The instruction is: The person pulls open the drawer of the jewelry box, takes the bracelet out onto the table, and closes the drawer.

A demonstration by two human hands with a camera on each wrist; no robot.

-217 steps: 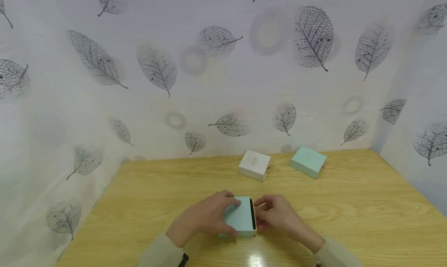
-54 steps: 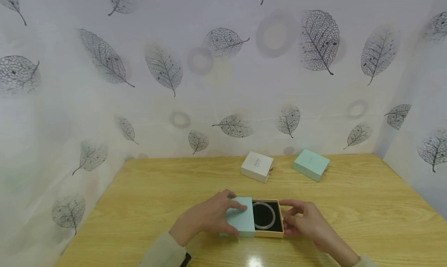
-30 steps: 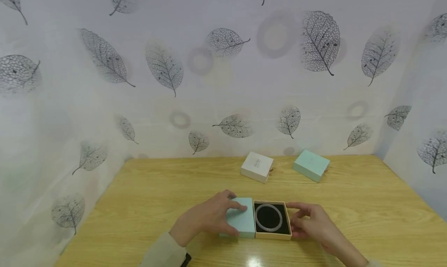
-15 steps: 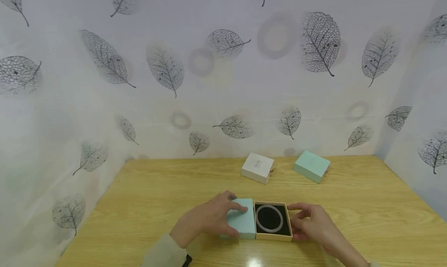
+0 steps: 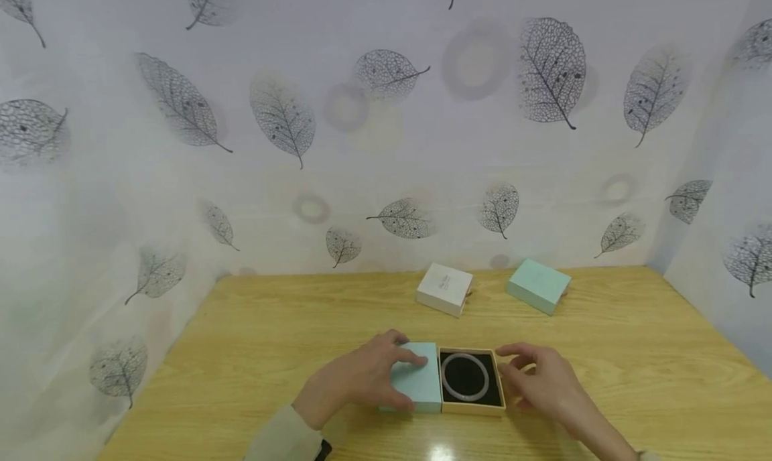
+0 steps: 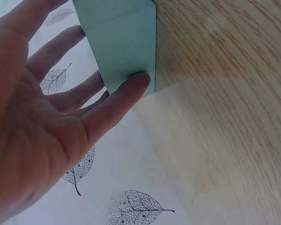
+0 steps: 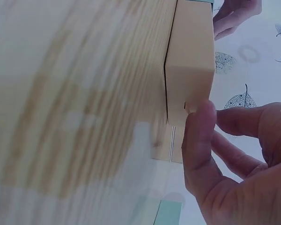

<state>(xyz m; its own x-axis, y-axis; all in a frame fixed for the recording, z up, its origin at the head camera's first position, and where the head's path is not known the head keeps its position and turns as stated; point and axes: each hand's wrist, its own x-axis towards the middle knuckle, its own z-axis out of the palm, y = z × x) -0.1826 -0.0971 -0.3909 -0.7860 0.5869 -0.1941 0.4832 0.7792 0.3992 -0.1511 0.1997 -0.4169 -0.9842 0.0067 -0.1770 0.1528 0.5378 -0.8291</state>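
My left hand (image 5: 356,374) grips the light blue box sleeve (image 5: 419,378), thumb on its near side and forefinger on top. In the left wrist view the thumb presses the sleeve's side (image 6: 119,51). Out of the sleeve's right end stands the cream-edged drawer (image 5: 472,411), its near end right at the sleeve. A pale, translucent bangle (image 5: 444,379) lies flat on the black lining inside. My right hand (image 5: 545,384) is at the drawer's right end, fingers loosely bent. In the right wrist view its thumb and forefinger tips are close to a small hole in the drawer's end wall (image 7: 192,84).
A white box (image 5: 443,288) with lettering and a mint green box (image 5: 538,285) stand towards the back of the wooden table (image 5: 271,334). Behind the table hangs a pale, leaf-printed cloth (image 5: 386,139), which also covers both sides.
The drawer has slid rightwards out of the sleeve, baring the bangle. In the last half second the right hand's fingers have lifted and loosened at the drawer's end; the left hand stays on the sleeve.
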